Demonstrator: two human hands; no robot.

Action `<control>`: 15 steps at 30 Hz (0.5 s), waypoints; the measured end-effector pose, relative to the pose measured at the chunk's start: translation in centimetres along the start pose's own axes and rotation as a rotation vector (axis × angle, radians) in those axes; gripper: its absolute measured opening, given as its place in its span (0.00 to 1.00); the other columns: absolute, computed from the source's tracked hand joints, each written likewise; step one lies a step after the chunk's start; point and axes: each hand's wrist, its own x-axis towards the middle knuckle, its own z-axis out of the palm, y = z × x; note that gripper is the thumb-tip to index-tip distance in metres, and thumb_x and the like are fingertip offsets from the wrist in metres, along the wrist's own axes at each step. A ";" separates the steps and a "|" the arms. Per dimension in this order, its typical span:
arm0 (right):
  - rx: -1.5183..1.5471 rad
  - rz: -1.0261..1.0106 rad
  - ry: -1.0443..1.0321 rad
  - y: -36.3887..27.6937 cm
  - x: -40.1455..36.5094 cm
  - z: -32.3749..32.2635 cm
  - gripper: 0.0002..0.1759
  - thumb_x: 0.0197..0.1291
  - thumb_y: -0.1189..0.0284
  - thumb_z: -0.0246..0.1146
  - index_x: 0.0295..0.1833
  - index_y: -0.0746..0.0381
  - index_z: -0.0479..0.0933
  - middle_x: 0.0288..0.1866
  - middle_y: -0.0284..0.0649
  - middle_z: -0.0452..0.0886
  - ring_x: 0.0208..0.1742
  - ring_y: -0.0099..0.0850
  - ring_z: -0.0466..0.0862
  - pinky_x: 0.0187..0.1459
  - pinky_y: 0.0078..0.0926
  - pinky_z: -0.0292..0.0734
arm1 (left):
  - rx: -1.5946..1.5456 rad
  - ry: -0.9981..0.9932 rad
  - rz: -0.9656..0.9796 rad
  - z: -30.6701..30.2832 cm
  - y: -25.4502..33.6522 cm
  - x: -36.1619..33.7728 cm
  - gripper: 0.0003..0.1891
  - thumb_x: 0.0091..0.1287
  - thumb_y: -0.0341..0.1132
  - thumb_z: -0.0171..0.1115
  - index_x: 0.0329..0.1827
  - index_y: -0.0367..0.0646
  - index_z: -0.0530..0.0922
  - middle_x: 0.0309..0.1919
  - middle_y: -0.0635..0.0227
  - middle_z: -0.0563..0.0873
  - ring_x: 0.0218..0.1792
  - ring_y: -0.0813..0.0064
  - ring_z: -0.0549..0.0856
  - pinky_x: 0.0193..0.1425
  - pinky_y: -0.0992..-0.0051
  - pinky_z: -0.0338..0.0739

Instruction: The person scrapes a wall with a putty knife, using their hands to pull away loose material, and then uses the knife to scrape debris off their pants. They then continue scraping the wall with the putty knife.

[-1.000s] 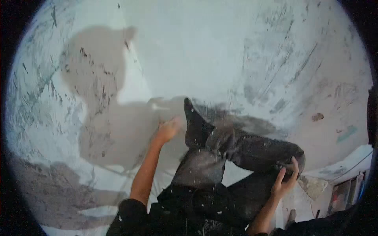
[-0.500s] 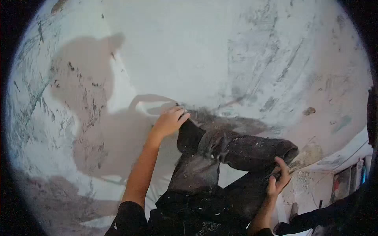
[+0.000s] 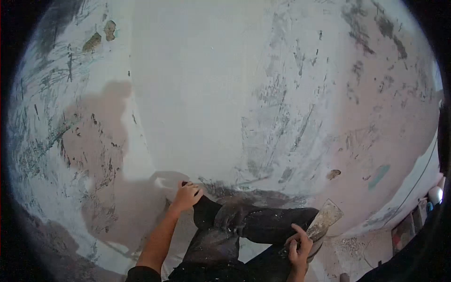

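Observation:
My left hand (image 3: pixel 187 195) has its fingers curled round the far end of the black footwear (image 3: pixel 206 211) on my bent leg. One dark trouser leg (image 3: pixel 272 225) lies crosswise, its knee to the right. Beside that knee is my right hand (image 3: pixel 300 246), index finger partly stretched and the other fingers bent. A plaster-smeared, flat-bladed scraper (image 3: pixel 327 215) juts up and right from behind these fingers; its handle is hidden.
A scuffed wall (image 3: pixel 188 94) with white plaster and grey streaks fills most of the view, and my shadow falls on its left part. Small holes show in it. At the lower right are a speckled floor patch (image 3: pixel 350 246), a thin cable and some boxy items.
The view has tilted up, so hands and legs appear lower and further left. More wall shows above. The scraper's blade is now in fuller view beside the knee.

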 end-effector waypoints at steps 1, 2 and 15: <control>0.003 -0.004 0.001 -0.2 0.2 0.1 0.19 0.64 0.68 0.54 0.56 0.64 0.79 0.25 0.40 0.84 0.24 0.29 0.81 0.33 0.30 0.73 | 0.006 0.049 0.053 -0.7 0.4 -0.2 0.20 0.71 0.45 0.53 0.33 0.38 0.86 0.37 0.59 0.88 0.51 0.59 0.82 0.67 0.38 0.55; 0.043 -0.012 0.038 -0.2 0.5 0.2 0.22 0.66 0.67 0.53 0.62 0.65 0.72 0.28 0.43 0.84 0.25 0.30 0.80 0.34 0.30 0.74 | 0.009 0.047 0.053 -1.3 0.7 -0.4 0.20 0.71 0.45 0.53 0.33 0.38 0.86 0.37 0.59 0.88 0.51 0.59 0.82 0.67 0.38 0.55; 0.007 0.032 -0.197 -1.1 1.7 1.6 0.47 0.70 0.80 0.49 0.77 0.63 0.20 0.43 0.46 0.81 0.38 0.36 0.80 0.46 0.31 0.75 | 0.449 0.003 0.333 -8.1 6.7 -1.8 0.29 0.67 0.54 0.57 0.16 0.38 0.81 0.12 0.60 0.78 0.14 0.63 0.76 0.25 0.63 0.69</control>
